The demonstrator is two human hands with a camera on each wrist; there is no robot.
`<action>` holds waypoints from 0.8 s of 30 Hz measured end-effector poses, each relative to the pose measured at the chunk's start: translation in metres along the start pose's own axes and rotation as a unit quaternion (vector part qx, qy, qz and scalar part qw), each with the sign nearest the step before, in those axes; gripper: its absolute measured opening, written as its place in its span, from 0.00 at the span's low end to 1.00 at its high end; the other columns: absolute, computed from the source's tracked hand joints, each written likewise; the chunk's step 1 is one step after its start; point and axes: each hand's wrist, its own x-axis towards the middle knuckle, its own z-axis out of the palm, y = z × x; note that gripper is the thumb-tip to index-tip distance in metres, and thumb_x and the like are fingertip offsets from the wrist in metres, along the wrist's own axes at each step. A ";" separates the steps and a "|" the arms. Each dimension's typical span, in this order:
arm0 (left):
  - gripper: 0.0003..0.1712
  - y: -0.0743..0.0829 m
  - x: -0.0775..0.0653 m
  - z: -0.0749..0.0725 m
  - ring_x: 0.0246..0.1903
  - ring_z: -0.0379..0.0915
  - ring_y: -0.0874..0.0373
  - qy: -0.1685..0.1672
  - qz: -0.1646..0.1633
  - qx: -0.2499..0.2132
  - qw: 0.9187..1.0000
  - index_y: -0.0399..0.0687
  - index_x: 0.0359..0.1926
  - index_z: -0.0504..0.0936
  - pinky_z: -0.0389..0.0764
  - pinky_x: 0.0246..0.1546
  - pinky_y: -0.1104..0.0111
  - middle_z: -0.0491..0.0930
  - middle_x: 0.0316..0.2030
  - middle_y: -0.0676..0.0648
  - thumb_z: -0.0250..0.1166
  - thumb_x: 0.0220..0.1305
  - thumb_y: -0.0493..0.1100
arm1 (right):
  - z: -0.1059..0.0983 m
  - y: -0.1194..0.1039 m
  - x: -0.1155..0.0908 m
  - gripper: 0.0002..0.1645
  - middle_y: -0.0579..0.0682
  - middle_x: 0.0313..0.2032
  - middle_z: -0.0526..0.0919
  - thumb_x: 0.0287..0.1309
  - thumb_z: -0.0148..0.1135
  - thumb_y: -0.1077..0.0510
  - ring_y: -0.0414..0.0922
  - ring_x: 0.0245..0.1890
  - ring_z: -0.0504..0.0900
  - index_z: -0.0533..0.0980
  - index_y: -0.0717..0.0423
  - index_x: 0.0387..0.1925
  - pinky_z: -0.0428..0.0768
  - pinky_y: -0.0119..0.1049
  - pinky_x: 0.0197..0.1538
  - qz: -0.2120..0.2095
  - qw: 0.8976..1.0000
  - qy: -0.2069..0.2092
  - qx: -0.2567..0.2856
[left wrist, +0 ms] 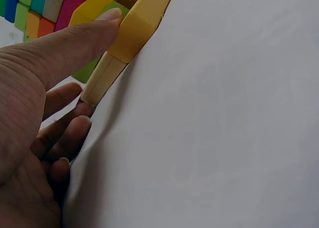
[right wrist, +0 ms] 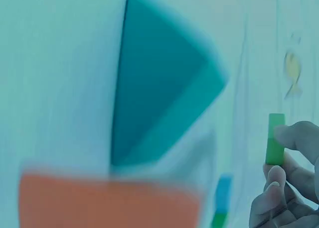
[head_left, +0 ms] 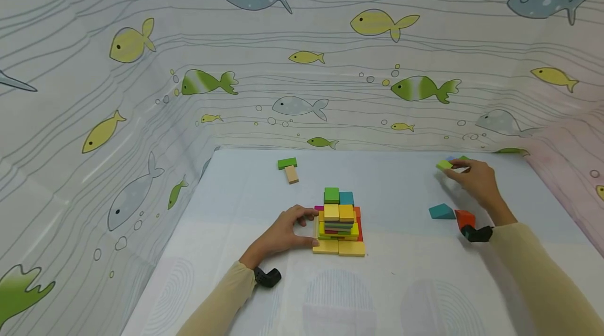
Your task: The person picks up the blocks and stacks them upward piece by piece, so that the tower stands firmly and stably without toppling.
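Observation:
A stack of coloured wooden blocks (head_left: 338, 228) stands in the middle of the table, with yellow blocks along its front and green, teal and yellow ones on top. At its left side my left hand (head_left: 288, 228) touches it, thumb at the front corner and fingers farther back. The left wrist view shows the thumb against a yellow block (left wrist: 137, 31) and the fingertips near a pale wooden block (left wrist: 103, 78). Off to the far right, my right hand (head_left: 476, 181) pinches a light green block (head_left: 443, 165) between thumb and fingers, seen also in the right wrist view (right wrist: 275, 138).
Below the right hand lie a teal wedge block (head_left: 442, 212) and a red-orange block (head_left: 464, 218). A blue block (right wrist: 224, 188) and a green one sit near that hand. Behind the stack are a green block (head_left: 287, 163) and a tan block (head_left: 291, 174). A fish-patterned curtain (head_left: 330, 74) surrounds the table.

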 end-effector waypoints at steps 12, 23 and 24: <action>0.41 0.002 0.000 -0.001 0.49 0.69 0.60 -0.001 -0.012 -0.001 1.000 0.64 0.67 0.75 0.71 0.53 0.60 0.74 0.54 0.60 0.78 0.54 0.63 | 0.015 -0.089 -0.031 0.28 0.57 0.49 0.84 0.65 0.70 0.44 0.50 0.40 0.77 0.80 0.55 0.60 0.74 0.37 0.32 -0.126 0.991 -0.021 0.023; 0.42 0.001 -0.001 -0.001 0.49 0.69 0.60 0.001 -0.013 -0.005 1.000 0.64 0.67 0.75 0.71 0.54 0.59 0.74 0.54 0.60 0.79 0.53 0.63 | 0.038 -0.162 -0.067 0.20 0.47 0.41 0.83 0.59 0.76 0.54 0.45 0.34 0.75 0.84 0.49 0.53 0.77 0.35 0.34 -0.246 0.967 -0.045 0.044; 0.42 0.001 -0.001 -0.001 0.49 0.69 0.60 0.001 -0.012 -0.005 1.000 0.63 0.67 0.75 0.71 0.54 0.59 0.74 0.54 0.60 0.79 0.53 0.63 | 0.040 -0.167 -0.070 0.20 0.47 0.41 0.84 0.59 0.77 0.54 0.45 0.34 0.75 0.85 0.49 0.53 0.77 0.35 0.35 -0.257 0.964 -0.050 0.047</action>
